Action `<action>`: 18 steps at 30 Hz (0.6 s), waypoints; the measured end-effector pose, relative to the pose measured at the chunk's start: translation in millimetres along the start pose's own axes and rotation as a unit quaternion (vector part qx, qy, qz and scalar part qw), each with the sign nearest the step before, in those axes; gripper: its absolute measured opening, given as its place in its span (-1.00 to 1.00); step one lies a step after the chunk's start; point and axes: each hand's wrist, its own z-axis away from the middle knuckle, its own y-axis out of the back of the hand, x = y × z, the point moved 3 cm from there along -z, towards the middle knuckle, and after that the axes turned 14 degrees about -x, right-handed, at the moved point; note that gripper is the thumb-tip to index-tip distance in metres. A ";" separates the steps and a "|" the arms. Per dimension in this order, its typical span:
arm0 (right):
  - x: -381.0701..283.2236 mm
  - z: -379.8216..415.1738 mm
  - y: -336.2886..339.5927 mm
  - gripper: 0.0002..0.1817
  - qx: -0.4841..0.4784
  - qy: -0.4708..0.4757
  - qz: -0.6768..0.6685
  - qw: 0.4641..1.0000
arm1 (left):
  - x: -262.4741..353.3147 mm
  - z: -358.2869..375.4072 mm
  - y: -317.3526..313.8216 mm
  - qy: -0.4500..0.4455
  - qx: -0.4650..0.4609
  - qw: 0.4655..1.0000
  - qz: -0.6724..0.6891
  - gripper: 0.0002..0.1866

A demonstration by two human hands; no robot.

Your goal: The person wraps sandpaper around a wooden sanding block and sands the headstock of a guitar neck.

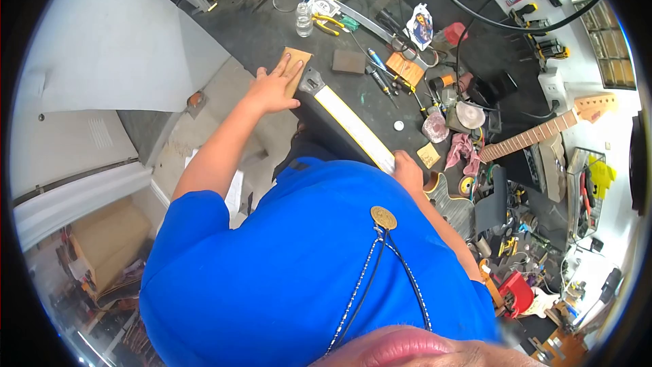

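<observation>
On the dark workbench, my left hand lies with fingers spread on a tan sheet or block near the bench's front edge. A long pale strip with yellow edges runs diagonally beside it, with a grey metal end piece close to my left fingers. My right hand is closed at the strip's other end, partly hidden by my blue shirt. A dark brown block lies behind the strip, and a small white cap is to its right.
Yellow-handled pliers, a glass bottle and a wooden block stand farther back. Screwdrivers and cables clutter the bench. At right are a guitar neck, a pink cloth and a grey guitar body. A black cable hangs overhead.
</observation>
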 end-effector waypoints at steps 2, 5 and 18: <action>0.7 1.3 -3.6 -0.30 -0.003 -0.003 0.001 1.000 | 6.2 7.0 -1.6 0.028 0.001 0.999 0.041 0.18; -1.8 1.0 0.2 -0.31 -0.002 -0.006 0.005 1.000 | 8.8 9.5 -41.3 0.023 0.100 0.995 0.003 0.17; -5.7 2.4 3.6 -0.31 -0.009 -0.010 0.018 1.000 | -32.4 8.0 -49.8 0.041 0.141 0.989 0.018 0.09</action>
